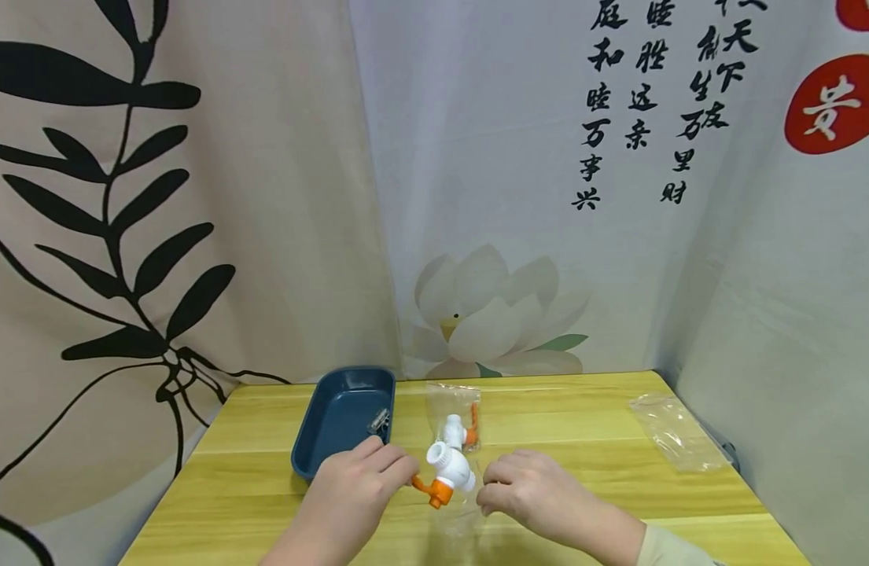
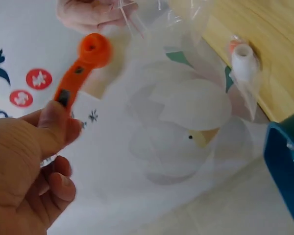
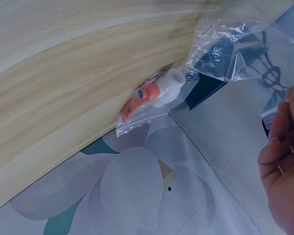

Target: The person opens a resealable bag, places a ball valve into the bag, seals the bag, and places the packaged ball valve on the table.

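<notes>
My left hand (image 1: 359, 487) pinches the orange lever of a white plastic valve (image 1: 454, 465) between thumb and fingers, holding it above the table. In the left wrist view the valve's orange lever (image 2: 76, 78) points up from the left hand (image 2: 29, 156). Opposite, my right hand (image 1: 536, 497) pinches the edge of a clear zip bag (image 3: 230, 51), which hangs beside the valve and looks empty. A second white and orange valve (image 1: 455, 431) lies on the table just beyond, inside its own clear bag; the right wrist view shows this bagged valve (image 3: 159, 93) plainly.
A dark blue tray (image 1: 335, 409) stands at the back left, with small metal pieces (image 1: 379, 422) at its right side. Another clear plastic bag (image 1: 678, 432) lies flat on the right of the wooden table (image 1: 576, 417). Printed curtains (image 1: 505, 157) rise behind the table's back edge.
</notes>
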Demonstrator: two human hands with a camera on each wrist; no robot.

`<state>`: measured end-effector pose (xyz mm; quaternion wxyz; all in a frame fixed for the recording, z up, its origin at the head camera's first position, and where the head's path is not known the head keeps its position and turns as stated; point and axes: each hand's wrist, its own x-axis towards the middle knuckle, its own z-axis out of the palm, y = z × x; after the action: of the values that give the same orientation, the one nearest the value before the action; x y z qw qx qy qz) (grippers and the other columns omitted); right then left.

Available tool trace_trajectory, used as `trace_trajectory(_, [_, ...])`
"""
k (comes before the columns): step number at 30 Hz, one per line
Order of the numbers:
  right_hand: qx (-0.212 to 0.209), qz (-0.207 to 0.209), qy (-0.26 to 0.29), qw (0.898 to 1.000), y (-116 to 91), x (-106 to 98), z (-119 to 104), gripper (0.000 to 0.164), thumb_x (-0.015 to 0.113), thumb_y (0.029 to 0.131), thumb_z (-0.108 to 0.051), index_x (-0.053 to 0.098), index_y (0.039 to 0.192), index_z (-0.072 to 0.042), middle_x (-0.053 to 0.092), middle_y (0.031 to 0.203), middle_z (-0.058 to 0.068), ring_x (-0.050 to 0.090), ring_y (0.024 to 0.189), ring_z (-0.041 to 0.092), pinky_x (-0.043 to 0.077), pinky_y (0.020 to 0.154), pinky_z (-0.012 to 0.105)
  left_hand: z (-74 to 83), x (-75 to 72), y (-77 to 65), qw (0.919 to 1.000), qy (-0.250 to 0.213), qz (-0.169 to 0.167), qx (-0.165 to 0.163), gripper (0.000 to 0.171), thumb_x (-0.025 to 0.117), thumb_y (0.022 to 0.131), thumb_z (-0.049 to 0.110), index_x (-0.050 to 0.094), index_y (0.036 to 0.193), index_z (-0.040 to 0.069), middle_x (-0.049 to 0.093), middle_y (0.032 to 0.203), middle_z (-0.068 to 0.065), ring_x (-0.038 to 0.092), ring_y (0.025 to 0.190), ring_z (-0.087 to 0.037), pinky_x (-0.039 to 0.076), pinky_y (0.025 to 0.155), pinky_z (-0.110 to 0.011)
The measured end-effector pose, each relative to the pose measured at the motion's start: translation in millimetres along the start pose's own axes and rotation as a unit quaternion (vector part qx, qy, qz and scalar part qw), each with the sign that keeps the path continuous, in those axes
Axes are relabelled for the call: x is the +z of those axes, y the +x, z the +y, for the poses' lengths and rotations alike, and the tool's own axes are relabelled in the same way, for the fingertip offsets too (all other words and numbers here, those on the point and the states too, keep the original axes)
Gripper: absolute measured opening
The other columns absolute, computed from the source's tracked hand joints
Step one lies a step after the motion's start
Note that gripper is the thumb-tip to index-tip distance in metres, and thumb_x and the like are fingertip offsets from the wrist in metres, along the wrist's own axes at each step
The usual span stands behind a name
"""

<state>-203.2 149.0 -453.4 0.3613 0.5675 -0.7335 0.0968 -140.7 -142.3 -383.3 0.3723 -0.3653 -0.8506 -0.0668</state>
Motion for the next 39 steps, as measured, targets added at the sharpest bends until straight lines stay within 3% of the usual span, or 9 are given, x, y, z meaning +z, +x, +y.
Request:
trace_trajectory(3, [-0.009, -0.006, -0.013, 1.0, 2, 0, -2, 0.015, 0.087, 0.08, -0.037, 0.075, 0.085, -0.029, 0.066, 0.085, -0.016, 0.062, 0.073, -0.001, 0.046, 0.069, 0.012, 3.8, 1.0, 6.4, 0.9982, 0.033, -0.042, 0.027, 0.03, 0.093, 0.074, 0.002, 0.078, 0.089, 0.022, 0.075, 0.088, 0.013, 0.058, 0.075, -0.005, 0.05, 0.061, -0.014])
trace_trajectory(7, [-0.016, -0.01, -0.026, 0.999, 6, 1, -5, 0.014, 0.084, 0.08, -0.039, 0.073, 0.083, -0.03, 0.064, 0.082, -0.016, 0.061, 0.072, 0.0, 0.044, 0.068, 0.014, 11.1, 0.4, 17.2, 0.9896, 0.076, -0.109, 0.055, 0.017, 0.089, 0.083, 0.01, 0.077, 0.089, 0.021, 0.072, 0.084, 0.01, 0.054, 0.071, -0.006, 0.04, 0.054, -0.015])
trace_trajectory(13, [-0.021, -0.004, -0.039, 0.999, 13, 3, -10, 0.017, 0.084, 0.08, -0.041, 0.072, 0.081, -0.029, 0.061, 0.077, -0.016, 0.058, 0.068, 0.0, 0.035, 0.065, 0.012, 22.4, 1.9, 31.2, 0.975, 0.102, -0.189, 0.057, 0.01, 0.082, 0.09, 0.012, 0.076, 0.094, 0.018, 0.065, 0.077, 0.008, 0.043, 0.064, -0.007, 0.028, 0.05, -0.019])
trace_trajectory(24, [0.001, 0.03, -0.024, 0.999, 15, 5, -13, 0.013, 0.08, 0.083, -0.039, 0.077, 0.084, -0.027, 0.067, 0.082, -0.015, 0.062, 0.072, 0.0, 0.037, 0.066, 0.01, 27.2, 16.9, 26.6, 0.9694, 0.101, -0.204, 0.091, 0.006, 0.08, 0.092, 0.015, 0.078, 0.092, 0.021, 0.069, 0.077, 0.009, 0.042, 0.063, -0.006, 0.028, 0.05, -0.019])
trace_trajectory(33, [-0.026, 0.057, -0.014, 0.998, 22, 5, -14, 0.013, 0.081, 0.082, -0.036, 0.074, 0.08, -0.025, 0.064, 0.08, -0.014, 0.06, 0.07, 0.001, 0.038, 0.066, 0.012, 28.8, 31.7, 23.3, 0.9675, 0.067, -0.228, 0.087, 0.009, 0.081, 0.091, 0.017, 0.077, 0.086, 0.024, 0.065, 0.072, 0.012, 0.041, 0.062, -0.004, 0.026, 0.049, -0.018])
trace_trajectory(39, [-0.045, 0.062, 0.014, 0.997, 24, 5, -16, 0.01, 0.081, 0.087, -0.032, 0.074, 0.083, -0.026, 0.066, 0.084, -0.014, 0.061, 0.075, 0.001, 0.044, 0.07, 0.012, 29.4, 39.2, 26.4, 0.9646, 0.004, -0.259, 0.052, 0.021, 0.084, 0.087, 0.019, 0.072, 0.073, 0.03, 0.058, 0.064, 0.017, 0.038, 0.059, -0.001, 0.026, 0.05, -0.017])
